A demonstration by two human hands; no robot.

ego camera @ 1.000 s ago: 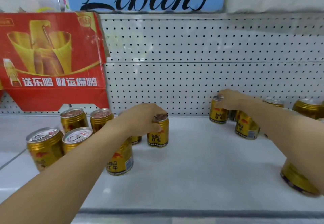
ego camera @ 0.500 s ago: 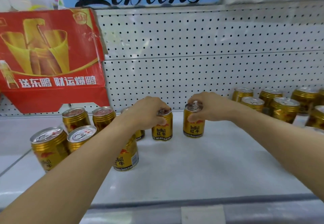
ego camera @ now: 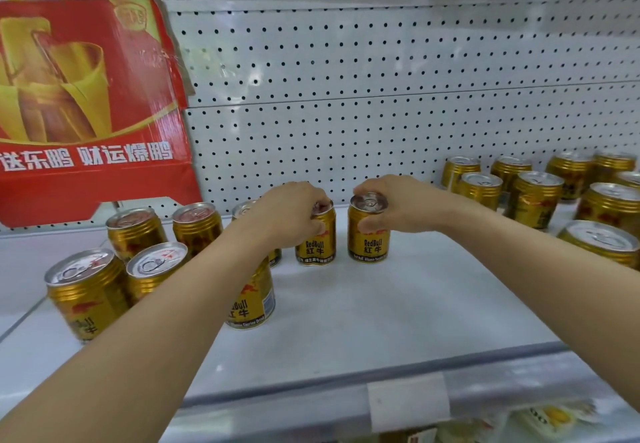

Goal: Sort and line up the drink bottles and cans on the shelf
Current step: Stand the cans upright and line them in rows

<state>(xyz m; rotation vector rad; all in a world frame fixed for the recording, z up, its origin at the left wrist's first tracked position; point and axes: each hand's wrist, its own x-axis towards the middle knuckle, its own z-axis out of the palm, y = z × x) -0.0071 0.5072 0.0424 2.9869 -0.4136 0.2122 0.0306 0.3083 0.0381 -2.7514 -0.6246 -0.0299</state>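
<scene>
Left-held can [ego camera: 316, 240]: gold Red Bull, upright on the shelf [ego camera: 381, 304] — top gripped.
Right-held can [ego camera: 369, 234]: same, upright just beside it — not touching.

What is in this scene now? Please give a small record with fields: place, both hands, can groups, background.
place: white shelf with pegboard behind
left hand: grips top of left can, upright on shelf
right hand: grips top of right can, upright, beside left can, small gap
left group: gold cans, upright
right group: gold cans, upright
background: red carton at the left
</scene>
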